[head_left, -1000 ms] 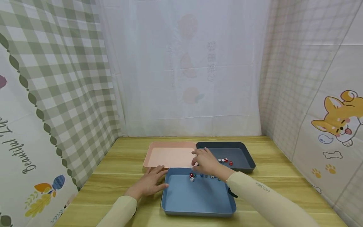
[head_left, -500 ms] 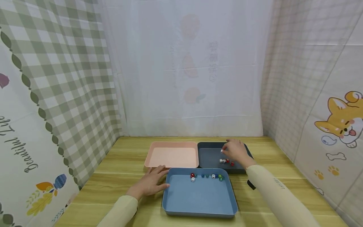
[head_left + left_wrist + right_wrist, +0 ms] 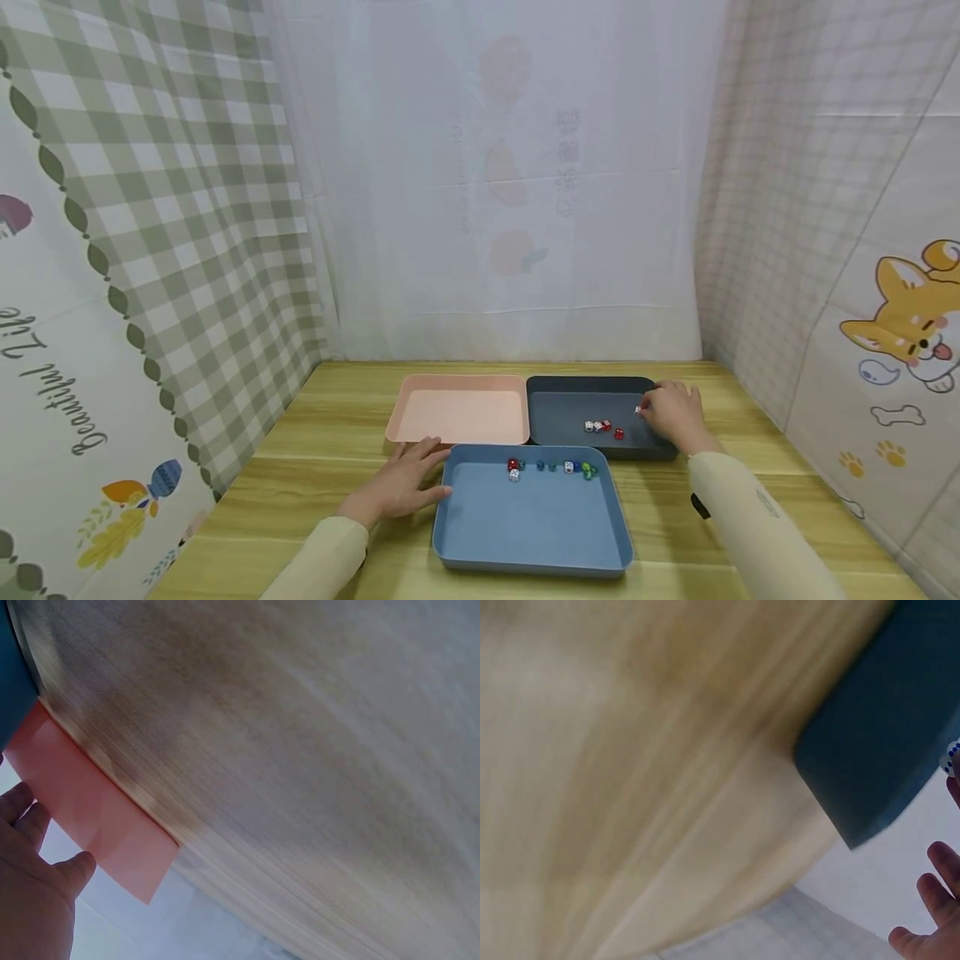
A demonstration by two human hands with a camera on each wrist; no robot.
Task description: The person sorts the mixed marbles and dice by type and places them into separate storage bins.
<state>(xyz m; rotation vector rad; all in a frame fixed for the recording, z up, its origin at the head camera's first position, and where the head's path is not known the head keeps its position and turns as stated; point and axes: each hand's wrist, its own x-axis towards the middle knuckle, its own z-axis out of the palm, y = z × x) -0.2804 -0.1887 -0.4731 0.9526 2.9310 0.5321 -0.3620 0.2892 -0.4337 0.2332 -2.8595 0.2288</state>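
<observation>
Patterned cloths [image 3: 187, 167] are bordering your wood-grained worktop [image 3: 333, 425]; your right hand [image 3: 674, 412] is pinching a white die [image 3: 948, 763], your left hand [image 3: 401, 483] lying with fingers spread.

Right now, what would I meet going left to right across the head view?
Green checked cloth, left hand, blue tray, held white die, right hand, cartoon dog; peach tray and dark tray overlap these, so omitted.

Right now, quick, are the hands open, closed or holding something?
Left hand: open, at the blue tray.
Right hand: holding a white die, over the dark tray.
</observation>
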